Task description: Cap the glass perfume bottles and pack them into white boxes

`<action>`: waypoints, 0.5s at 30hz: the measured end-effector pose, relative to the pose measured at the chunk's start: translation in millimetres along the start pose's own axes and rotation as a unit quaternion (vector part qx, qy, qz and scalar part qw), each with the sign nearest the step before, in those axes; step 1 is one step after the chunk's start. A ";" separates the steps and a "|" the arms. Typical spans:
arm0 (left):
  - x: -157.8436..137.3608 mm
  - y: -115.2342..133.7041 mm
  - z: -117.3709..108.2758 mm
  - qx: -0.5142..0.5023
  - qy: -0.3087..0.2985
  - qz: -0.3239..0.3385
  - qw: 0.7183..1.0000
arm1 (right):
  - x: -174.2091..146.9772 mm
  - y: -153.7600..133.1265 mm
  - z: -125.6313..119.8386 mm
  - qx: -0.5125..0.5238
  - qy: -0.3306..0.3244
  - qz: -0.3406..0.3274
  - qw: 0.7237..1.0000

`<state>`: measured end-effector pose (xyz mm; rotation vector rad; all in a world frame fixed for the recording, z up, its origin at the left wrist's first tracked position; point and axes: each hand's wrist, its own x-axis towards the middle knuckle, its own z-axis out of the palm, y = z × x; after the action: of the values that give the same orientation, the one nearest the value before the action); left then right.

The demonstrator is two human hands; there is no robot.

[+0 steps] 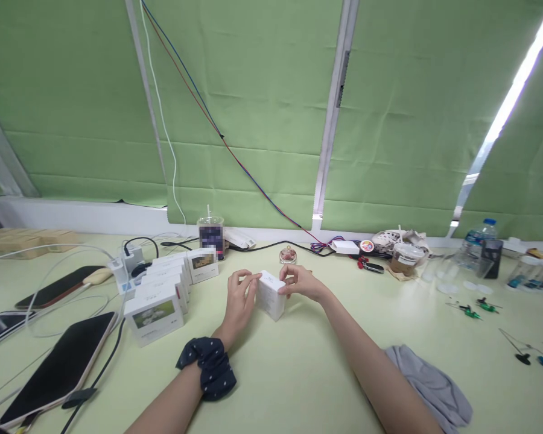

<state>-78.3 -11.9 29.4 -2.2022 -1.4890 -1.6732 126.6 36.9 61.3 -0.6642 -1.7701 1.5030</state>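
Note:
A small white box [269, 299] stands upright on the table in front of me, with faint print on its top and side. At its left top edge, my left hand [241, 299] grips it with bent fingers; a dark dotted scrunchie [208, 367] circles that wrist. My right hand [300, 283] pinches the top right corner between thumb and fingers. Further left, several similar white boxes [156, 316] stand in a row, the nearest showing a flower picture on its front. A small round clear ornament [288, 255] sits just beyond the held box.
Tablets and phones [63, 367] with cables lie at left. Behind stand a lidded cup [211, 235] and a power strip [127, 265]. To the right are pliers [371, 266], an iced drink [406, 260], a water bottle [477, 241], small green tools [470, 311] and a grey cloth [428, 386].

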 end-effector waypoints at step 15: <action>0.6 17.2 -4.8 0.171 0.006 0.059 0.983 | 2.0 37.7 20.9 -0.001 -0.151 0.069 0.986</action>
<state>-70.5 -23.3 40.6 -2.0473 -1.4793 -1.2797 106.7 32.8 23.2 -0.5940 -1.9835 1.7720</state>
